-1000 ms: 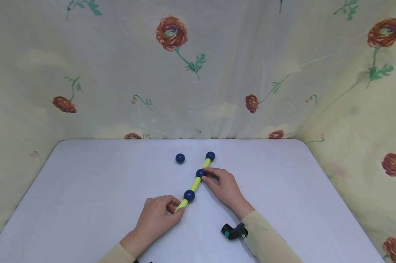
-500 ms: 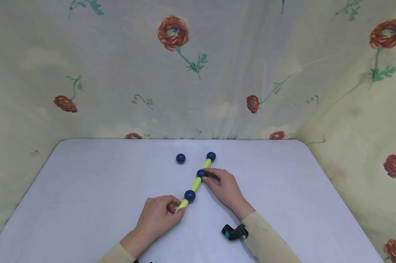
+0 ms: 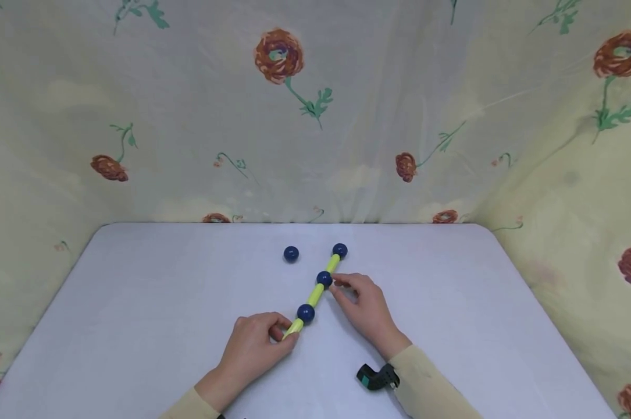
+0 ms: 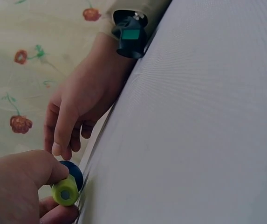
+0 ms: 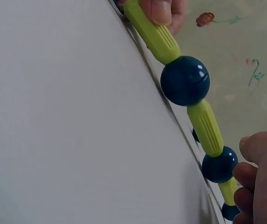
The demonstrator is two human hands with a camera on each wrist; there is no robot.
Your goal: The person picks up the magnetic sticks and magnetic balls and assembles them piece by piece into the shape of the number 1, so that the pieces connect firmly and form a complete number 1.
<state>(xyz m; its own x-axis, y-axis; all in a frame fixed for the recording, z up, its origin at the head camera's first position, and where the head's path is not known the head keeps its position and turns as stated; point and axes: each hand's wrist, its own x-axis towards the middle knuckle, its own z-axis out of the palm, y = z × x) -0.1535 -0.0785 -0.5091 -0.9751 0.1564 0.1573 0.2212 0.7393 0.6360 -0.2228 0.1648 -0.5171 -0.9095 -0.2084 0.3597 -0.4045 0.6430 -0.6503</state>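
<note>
My left hand (image 3: pixel 255 343) pinches the near yellow-green rod (image 3: pixel 294 327) between thumb and fingers; its open end (image 4: pixel 65 195) faces the left wrist view. That rod is joined to a navy ball (image 3: pixel 305 314). A slanting chain runs on from there: a second rod (image 3: pixel 316 295), a middle ball (image 3: pixel 324 279), a third rod (image 3: pixel 333 263) and a far ball (image 3: pixel 339 250). My right hand (image 3: pixel 367 305) is beside the middle ball with fingers loosely bent. In the right wrist view its thumb (image 5: pixel 249 148) stands apart from that ball; whether a fingertip touches it is hard to tell.
A loose navy ball (image 3: pixel 291 254) lies left of the chain's far end on the white table (image 3: pixel 163 302). A black wrist device (image 3: pixel 378 377) sits at the right sleeve. Floral cloth (image 3: pixel 346 116) hangs behind and at the sides.
My right thumb and fingers have loosened from the middle ball and drawn slightly right. The left hand keeps its grip on the near rod. The whole head view has shifted slightly.
</note>
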